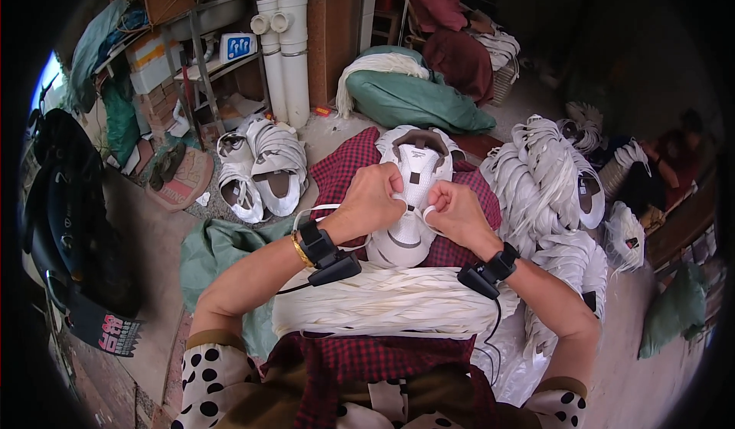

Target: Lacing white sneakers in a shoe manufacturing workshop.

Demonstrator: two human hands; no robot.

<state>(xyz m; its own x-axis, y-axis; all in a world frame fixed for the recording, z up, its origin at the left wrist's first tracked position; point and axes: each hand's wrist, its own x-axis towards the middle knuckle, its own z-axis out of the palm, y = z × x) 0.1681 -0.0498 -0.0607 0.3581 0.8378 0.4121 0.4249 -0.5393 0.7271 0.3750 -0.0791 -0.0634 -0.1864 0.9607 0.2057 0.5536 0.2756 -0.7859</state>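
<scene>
A white sneaker upper (pixel 413 192) with dark patches along its tongue lies before me, toe toward me, on red-and-black checked cloth. My left hand (pixel 371 198) is over its left side, fingers pinched together on a white shoelace (pixel 328 206) that trails out to the left. On the right side of the throat, my right hand (pixel 462 215) is closed in a pinch on a white lace end near the lower eyelets. The exact fingertip contact is partly hidden. Across my lap lies a thick bundle of white laces (pixel 383 303).
Laced white uppers (pixel 260 170) sit on the floor at left; stacked white uppers (pixel 536 169) stand at right. A green sack (pixel 409 96) with laces on it lies ahead. A seated person (pixel 452 31) works beyond it. Dark scooter (pixel 73 215) at far left.
</scene>
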